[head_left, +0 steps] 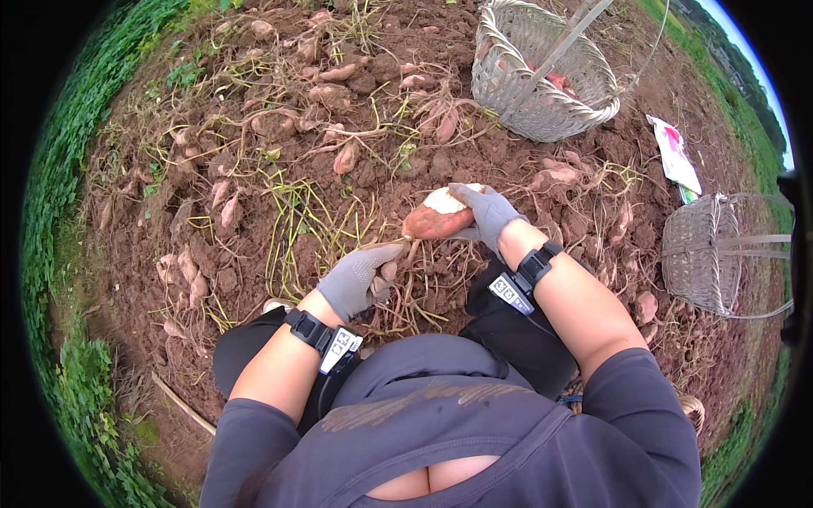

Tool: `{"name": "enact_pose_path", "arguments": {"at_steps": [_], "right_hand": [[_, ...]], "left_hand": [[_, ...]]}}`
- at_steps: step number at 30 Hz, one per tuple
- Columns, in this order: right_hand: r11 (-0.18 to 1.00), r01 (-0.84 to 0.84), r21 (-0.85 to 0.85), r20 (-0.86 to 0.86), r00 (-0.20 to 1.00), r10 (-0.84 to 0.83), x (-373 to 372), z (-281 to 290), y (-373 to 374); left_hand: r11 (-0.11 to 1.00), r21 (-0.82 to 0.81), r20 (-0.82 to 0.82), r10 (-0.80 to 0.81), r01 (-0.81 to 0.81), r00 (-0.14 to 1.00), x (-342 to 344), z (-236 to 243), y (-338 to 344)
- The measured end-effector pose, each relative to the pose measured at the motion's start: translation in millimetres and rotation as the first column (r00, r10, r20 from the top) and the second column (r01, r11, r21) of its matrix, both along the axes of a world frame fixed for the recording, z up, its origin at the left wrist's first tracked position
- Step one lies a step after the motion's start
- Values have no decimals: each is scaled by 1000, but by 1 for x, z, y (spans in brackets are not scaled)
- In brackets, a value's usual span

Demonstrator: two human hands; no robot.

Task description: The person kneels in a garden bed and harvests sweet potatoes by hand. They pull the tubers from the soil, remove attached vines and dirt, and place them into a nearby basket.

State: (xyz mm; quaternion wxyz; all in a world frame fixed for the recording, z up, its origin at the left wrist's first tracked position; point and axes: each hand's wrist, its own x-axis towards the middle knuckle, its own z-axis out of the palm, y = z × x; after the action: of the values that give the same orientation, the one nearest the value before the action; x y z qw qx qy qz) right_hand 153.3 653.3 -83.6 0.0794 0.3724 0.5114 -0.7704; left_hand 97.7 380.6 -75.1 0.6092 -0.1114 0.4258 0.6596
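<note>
Holding the large sweet potato (435,223) near the middle of the scene, our gloved right hand (485,212) clasps its right end. Our gloved left hand (359,281) curls just beside the left, narrow end; we cannot tell whether it pinches the stalk there. We judge the sweet potato stiff and fairly heavy, with thin skin that scuffs easily; the pale patch on top may be bare flesh, slicker and quicker to bruise. We do best to cup the thick body and spare the thin stalk, which could snap. Beyond the hands, yellow-green vines (292,212) lie to the left among scattered tubers (345,157). A wicker basket (527,106) with reddish contents stands far right; a white-and-pink packet (673,159) and a second basket (696,254) sit nearer, farther right.
</note>
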Motion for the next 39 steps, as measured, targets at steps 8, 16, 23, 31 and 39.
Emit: {"name": "enact_pose_path", "arguments": {"at_steps": [8,16,23,31,39], "right_hand": [[788,484,381,51,840,-541,-5,53,206],[847,523,95,-385,804,-454,-23,101,239],[991,118,-67,-176,976,-128,-25,-6,135],[986,126,-109,-72,988,-134,-23,-26,116],[983,167,80,257,949,-182,-17,-37,105]], "left_hand": [[913,-2,-88,407,-408,909,-15,2,-8],[924,27,-78,382,-381,921,-20,-5,-8],[913,129,-136,402,-386,905,-57,34,-25],[631,607,-510,775,-483,372,-126,119,-239],[160,-119,-654,730,-980,199,-75,-1,-463]]}}
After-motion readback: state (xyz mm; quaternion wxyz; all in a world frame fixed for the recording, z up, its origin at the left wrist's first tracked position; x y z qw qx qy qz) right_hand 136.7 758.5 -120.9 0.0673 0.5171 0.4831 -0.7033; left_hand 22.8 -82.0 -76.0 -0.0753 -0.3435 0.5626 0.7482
